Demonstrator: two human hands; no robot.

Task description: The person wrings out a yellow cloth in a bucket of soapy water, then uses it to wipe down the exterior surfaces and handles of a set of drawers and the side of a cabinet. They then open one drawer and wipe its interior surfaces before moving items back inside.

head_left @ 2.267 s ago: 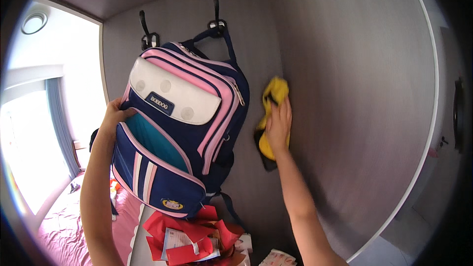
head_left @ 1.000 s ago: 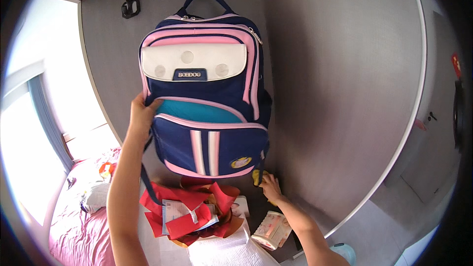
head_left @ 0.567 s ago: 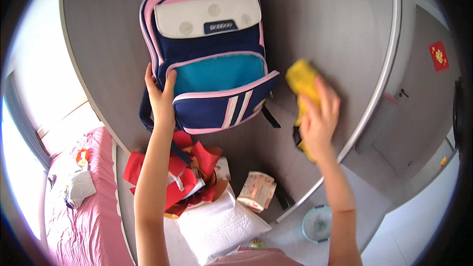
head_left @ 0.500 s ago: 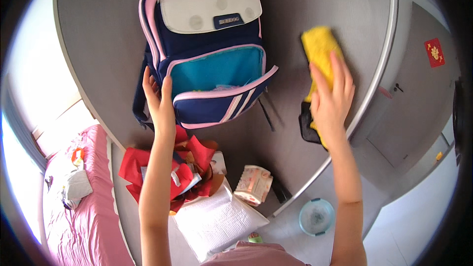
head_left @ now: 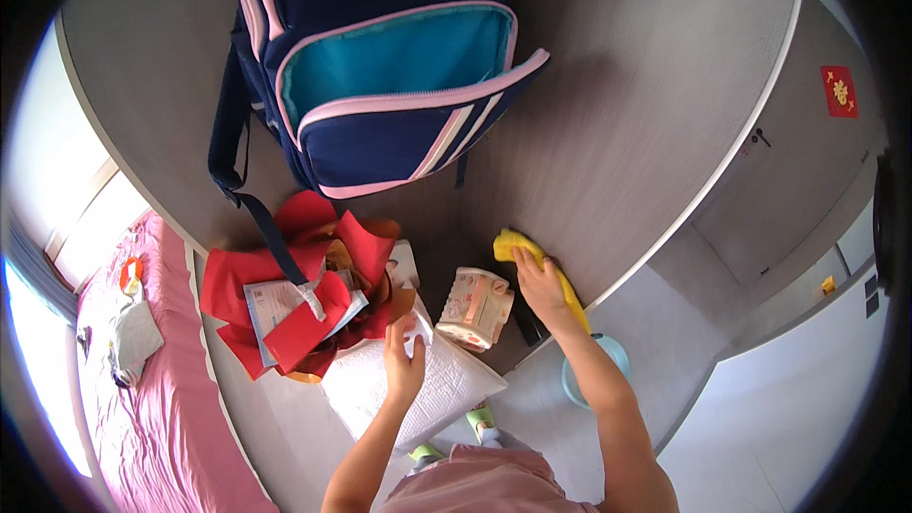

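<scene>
The top of the navy-and-pink backpack [head_left: 389, 147] is cut off by the upper edge; its front pocket gapes, and a turquoise lining is shown. The light-blue basin [head_left: 622, 356] is partly covered by the right forearm, and the green slippers [head_left: 480, 415] are partly hidden by the pink shirt [head_left: 489, 484]. The dark object [head_left: 528, 325] beside the floral box [head_left: 477, 309] is hard to make out.

The yellow cloth [head_left: 506, 244] is held under the right hand [head_left: 543, 296] against the grey side panel [head_left: 608, 180], low down and near the floral box. This grip is barely curled, with the fingers laid nearly straight across the cloth; the thumb is hidden. The grip of the left hand [head_left: 404, 366] is parted, thumb away from the fingers, and nothing is seen clasped in it. It is placed over the white quilted pouch [head_left: 456, 375], beside the red wrapping paper [head_left: 299, 309]; whether the pouch is touched cannot be told.
</scene>
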